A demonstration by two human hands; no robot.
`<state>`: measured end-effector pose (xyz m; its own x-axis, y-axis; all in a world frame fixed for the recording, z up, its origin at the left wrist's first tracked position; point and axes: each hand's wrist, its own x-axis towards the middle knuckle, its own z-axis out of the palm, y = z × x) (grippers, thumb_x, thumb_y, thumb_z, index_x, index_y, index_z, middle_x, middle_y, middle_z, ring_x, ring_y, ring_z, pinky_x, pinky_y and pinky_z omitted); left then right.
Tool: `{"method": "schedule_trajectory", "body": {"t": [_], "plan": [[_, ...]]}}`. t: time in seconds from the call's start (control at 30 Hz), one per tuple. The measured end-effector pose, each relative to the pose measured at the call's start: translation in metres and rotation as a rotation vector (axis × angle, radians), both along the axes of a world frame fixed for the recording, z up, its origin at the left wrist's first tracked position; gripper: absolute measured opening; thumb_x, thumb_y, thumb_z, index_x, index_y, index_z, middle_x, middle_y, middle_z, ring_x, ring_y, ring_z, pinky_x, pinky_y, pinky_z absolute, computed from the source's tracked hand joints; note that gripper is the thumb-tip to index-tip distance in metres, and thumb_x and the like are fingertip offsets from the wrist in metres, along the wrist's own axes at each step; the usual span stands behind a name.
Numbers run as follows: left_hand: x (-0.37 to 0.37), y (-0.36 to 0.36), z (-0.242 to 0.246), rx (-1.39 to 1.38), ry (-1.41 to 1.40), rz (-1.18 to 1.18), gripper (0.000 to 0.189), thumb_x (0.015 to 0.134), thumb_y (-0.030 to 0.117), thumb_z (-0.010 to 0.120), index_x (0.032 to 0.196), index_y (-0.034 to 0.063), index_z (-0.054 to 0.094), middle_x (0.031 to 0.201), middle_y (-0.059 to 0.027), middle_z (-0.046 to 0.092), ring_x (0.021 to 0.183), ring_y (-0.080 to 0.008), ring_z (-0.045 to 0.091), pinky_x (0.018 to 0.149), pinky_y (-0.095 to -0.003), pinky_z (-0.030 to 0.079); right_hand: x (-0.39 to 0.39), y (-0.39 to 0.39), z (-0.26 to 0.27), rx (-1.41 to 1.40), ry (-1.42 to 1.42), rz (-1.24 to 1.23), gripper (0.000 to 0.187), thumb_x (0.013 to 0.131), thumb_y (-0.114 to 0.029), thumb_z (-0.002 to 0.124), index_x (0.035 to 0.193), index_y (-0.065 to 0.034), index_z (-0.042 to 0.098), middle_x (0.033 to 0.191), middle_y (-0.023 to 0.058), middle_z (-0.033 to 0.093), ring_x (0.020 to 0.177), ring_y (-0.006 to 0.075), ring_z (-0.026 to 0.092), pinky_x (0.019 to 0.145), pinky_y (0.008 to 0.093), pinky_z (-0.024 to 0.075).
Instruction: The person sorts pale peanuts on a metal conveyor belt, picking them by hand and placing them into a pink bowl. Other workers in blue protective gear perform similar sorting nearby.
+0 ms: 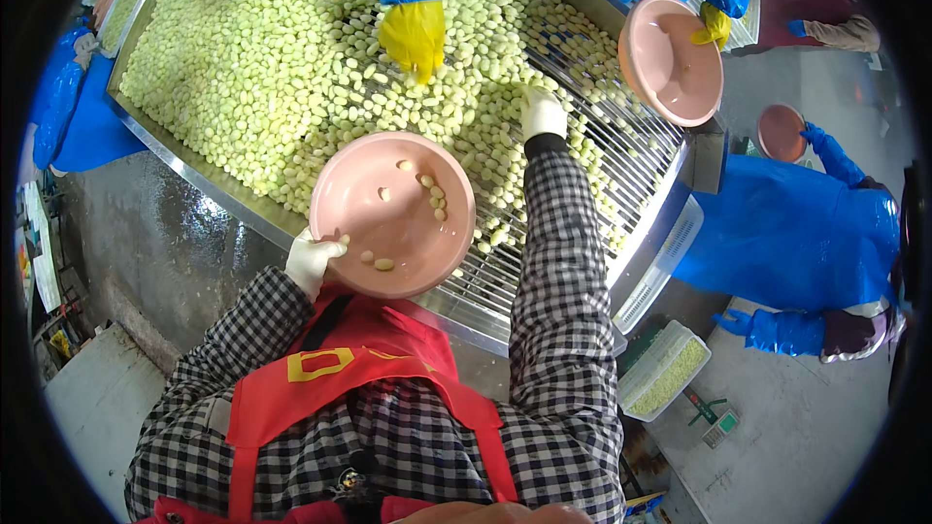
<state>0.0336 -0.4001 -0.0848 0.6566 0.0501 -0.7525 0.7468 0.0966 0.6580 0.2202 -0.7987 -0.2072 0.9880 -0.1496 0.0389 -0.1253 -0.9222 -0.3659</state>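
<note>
My left hand, in a white glove, grips the rim of a pink plastic bowl, thumb inside. The bowl is tilted over the table's near edge and holds several pale oval pieces. My right hand, also white-gloved, reaches into the pale green, grape-like oval fruits on a sorting table of metal bars. Its fingers are partly hidden, so whether it holds any fruit is unclear.
Opposite, a co-worker's yellow-gloved hand touches the fruits; another yellow-gloved hand holds a pink bowl. A person in a blue apron stands right. Below lies a white crate of fruits near a scale.
</note>
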Motion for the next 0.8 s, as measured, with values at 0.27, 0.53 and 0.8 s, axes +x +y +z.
{"method": "schedule_trajectory", "body": {"t": [0.27, 0.53, 0.8], "plan": [[-0.003, 0.001, 0.009, -0.145, -0.023, 0.015, 0.047, 0.080, -0.004, 0.059, 0.127, -0.0015, 0.060, 0.111, -0.0106, 0.071, 0.098, -0.0205, 0.068, 0.089, -0.0332, 0.054, -0.003, 0.006, 0.038, -0.123, 0.154, -0.162, 0.015, 0.088, -0.018, 0.065, 0.096, -0.0101, 0.074, 0.091, 0.0134, 0.074, 0.077, 0.0259, 0.072, 0.070, 0.0372, 0.0600], [0.002, 0.002, 0.015, -0.137, 0.010, 0.061, 0.048, 0.078, -0.004, 0.060, 0.126, -0.0061, 0.057, 0.107, -0.0174, 0.070, 0.087, -0.0253, 0.071, 0.071, -0.0328, 0.059, -0.127, 0.066, 0.096, 0.616, 0.138, 0.064, 0.033, 0.092, -0.024, 0.070, 0.120, -0.0063, 0.070, 0.106, 0.0192, 0.072, 0.088, 0.0286, 0.072, 0.078, 0.0371, 0.0573], [0.007, 0.036, 0.051, 0.036, 0.058, 0.011, 0.055, 0.077, -0.001, 0.056, 0.132, -0.0037, 0.053, 0.110, -0.0137, 0.069, 0.095, -0.0264, 0.071, 0.075, -0.0360, 0.062, -0.082, 0.040, 0.061, -0.293, 0.518, 0.491, 0.067, 0.099, -0.060, 0.044, 0.158, -0.0353, 0.026, 0.170, 0.0001, 0.013, 0.156, 0.0328, 0.008, 0.120, 0.0683, -0.0030]]}}
